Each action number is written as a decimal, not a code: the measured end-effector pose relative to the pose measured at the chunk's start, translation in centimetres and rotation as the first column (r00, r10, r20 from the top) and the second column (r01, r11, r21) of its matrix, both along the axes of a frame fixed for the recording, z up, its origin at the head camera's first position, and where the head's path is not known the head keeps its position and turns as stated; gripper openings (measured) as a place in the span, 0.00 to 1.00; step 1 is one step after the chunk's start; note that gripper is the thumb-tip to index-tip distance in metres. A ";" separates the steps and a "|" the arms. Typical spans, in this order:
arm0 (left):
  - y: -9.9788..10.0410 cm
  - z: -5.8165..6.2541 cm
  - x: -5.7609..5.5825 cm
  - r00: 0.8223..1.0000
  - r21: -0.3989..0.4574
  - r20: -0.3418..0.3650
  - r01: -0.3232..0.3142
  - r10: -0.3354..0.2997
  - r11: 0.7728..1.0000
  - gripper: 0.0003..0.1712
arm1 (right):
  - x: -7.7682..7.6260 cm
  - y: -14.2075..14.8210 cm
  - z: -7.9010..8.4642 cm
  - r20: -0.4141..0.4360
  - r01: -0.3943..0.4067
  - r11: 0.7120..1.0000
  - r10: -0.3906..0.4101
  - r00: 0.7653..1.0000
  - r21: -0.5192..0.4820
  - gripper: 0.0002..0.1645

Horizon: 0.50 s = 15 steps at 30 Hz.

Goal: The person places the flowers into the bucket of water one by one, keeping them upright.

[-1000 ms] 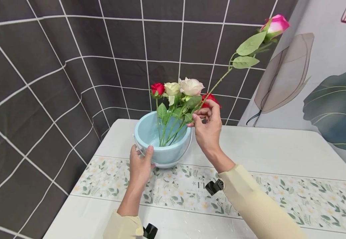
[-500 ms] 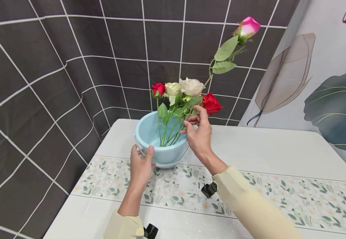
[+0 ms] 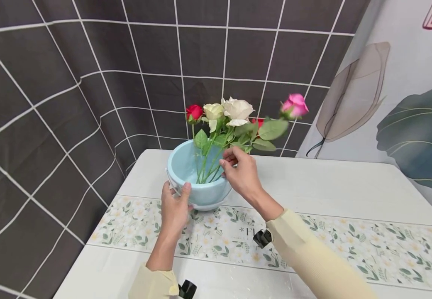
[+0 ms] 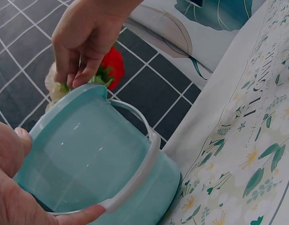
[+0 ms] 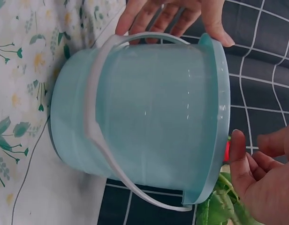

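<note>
A light blue plastic bucket (image 3: 204, 193) stands on the table with several roses in it. My left hand (image 3: 174, 211) grips its near left side, thumb at the rim and a fingertip against the white handle (image 4: 142, 171). My right hand (image 3: 242, 172) is over the right rim, fingers loosely bent, thumb and fingertips apart in the right wrist view. A pink rose (image 3: 295, 105) leans far out to the right, its leaves (image 3: 273, 129) blurred and its lower stem hidden behind that hand. Left of it stand a white rose (image 3: 238, 109), a cream rose (image 3: 213, 111) and a red rose (image 3: 194, 112).
Another red rose (image 4: 115, 68) is mostly hidden behind leaves in the head view. A floral strip (image 3: 216, 236) runs across the white table (image 3: 335, 187). Dark grid-patterned cloth (image 3: 156, 50) stands behind and left, with a leaf-print curtain (image 3: 399, 74) at the right.
The pink rose first moved left over the bucket, then dropped sharply and tipped right. My right hand moved left and slightly down, with its fingers loosened. The left hand stayed on the bucket.
</note>
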<state>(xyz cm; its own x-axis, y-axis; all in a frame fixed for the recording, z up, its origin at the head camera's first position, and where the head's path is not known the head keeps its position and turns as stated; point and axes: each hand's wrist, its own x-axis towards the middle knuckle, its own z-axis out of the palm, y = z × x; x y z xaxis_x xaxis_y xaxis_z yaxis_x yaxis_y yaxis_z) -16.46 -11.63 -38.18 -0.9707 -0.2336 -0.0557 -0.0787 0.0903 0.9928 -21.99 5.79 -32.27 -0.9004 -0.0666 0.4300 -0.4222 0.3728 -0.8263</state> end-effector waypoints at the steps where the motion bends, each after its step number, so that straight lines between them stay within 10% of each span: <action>1: 0.0 0.0 0.0 1.000 0.001 0.003 0.000 0.000 1.000 0.47 | 0.1 0.1 0.1 0.005 -0.003 1.000 0.003 1.000 -0.007 0.03; 15: 0.0 0.0 0.1 1.000 0.009 0.017 0.003 -0.003 1.000 0.49 | 1.9 1.5 0.6 0.054 -0.016 0.992 0.023 0.998 -0.124 0.08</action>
